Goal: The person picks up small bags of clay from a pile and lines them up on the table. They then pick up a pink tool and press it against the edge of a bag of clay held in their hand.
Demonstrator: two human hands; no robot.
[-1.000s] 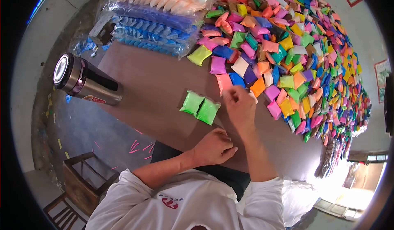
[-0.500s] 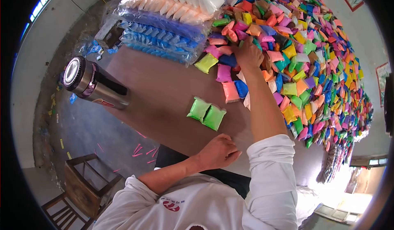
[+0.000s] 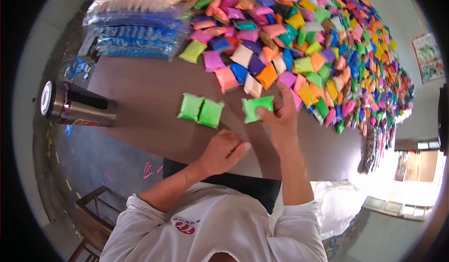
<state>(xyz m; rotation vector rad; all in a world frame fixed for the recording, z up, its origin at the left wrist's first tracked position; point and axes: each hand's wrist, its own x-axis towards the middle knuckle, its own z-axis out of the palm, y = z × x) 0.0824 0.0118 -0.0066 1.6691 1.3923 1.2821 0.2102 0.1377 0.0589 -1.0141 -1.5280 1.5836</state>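
Observation:
My right hand [image 3: 280, 117] holds a bright green packet [image 3: 255, 108] by its right side, thumb on top, over the table near the edge of the packet pile. Two light green packets, one on the left [image 3: 191, 107] and one on the right [image 3: 211, 113], lie side by side at the middle of the table. Just below them my left hand [image 3: 225, 152] rests at the table's front edge. Its fingers are curled in, and nothing shows in them.
A large pile of coloured packets [image 3: 318, 51] covers the back and right of the brown table [image 3: 140, 89]. Stacked plastic bags of white, orange, purple and blue packets [image 3: 135, 28] lie at the back left. A steel flask [image 3: 79, 105] lies at the left edge. A wooden chair [image 3: 96, 215] stands lower left.
My right hand has come back from the pile toward me with a green packet in it. The camera view has shifted, so the table's things appear further left. My left hand stays below the two packets.

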